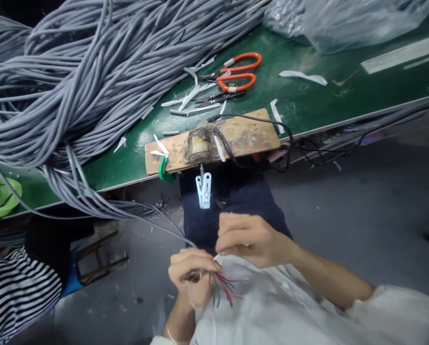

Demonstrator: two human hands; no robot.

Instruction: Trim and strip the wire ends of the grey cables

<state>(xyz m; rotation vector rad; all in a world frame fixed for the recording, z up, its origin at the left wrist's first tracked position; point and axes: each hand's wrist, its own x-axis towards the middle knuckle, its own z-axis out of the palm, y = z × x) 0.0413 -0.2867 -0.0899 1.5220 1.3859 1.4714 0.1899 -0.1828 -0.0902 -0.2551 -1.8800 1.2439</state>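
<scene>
My left hand (pixel 192 275) is closed around the end of a grey cable (pixel 171 229) above my lap. Thin coloured wires (pixel 226 283), red, green and blue among them, fan out from its grip toward the right. Just above and to the right, my right hand (pixel 252 239) is pinched, fingertips close to the left hand. A small white strip (pixel 217 256) shows between the two hands; whether the right fingers hold it is hard to make out. Past the hands, a light blue clothespin (pixel 203 190) hangs on a metal tip at the wooden board's (pixel 246 136) front edge.
A large heap of grey cable (pixel 102 91) covers the green table's (pixel 329 96) left side. Orange-handled scissors (pixel 237 76) lie among white scraps. A green clip (pixel 166 170) grips the board. A plastic bag (pixel 336 21) and a green basin (pixel 0 194) flank the table. A person in stripes (pixel 20 297) sits left.
</scene>
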